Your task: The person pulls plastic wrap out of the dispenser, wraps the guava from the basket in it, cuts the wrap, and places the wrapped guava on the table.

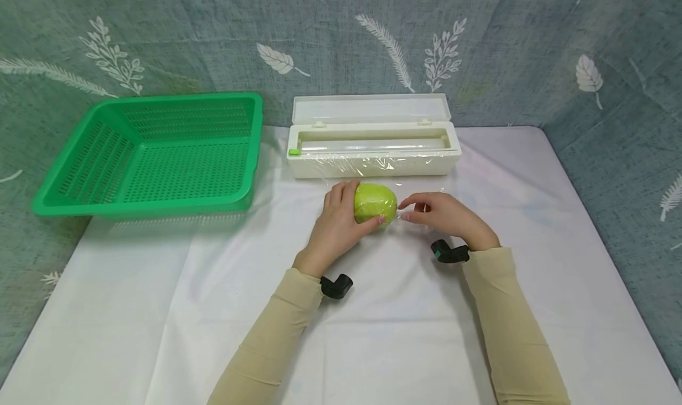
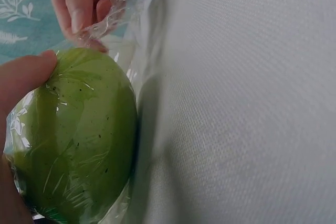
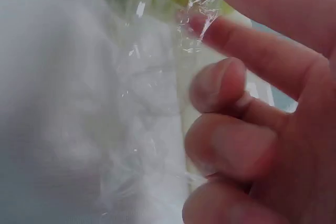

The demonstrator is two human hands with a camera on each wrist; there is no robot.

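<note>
A smooth yellow-green fruit with small dark specks lies in front of the film box, wrapped in clear cling film. My left hand grips it from the left, the thumb along its near side and the fingers over the far side. At the fruit's right end, my right hand pinches the gathered film between thumb and forefinger, its other fingers curled. Loose film hangs below that pinch in the right wrist view. The fruit fills much of the left wrist view, with the right fingers above it.
Behind the fruit stands a white cling film box, its lid up, a roll inside and film drawn over its front edge. A green perforated basket sits at the back left. White cloth covers the table; a patterned curtain hangs behind.
</note>
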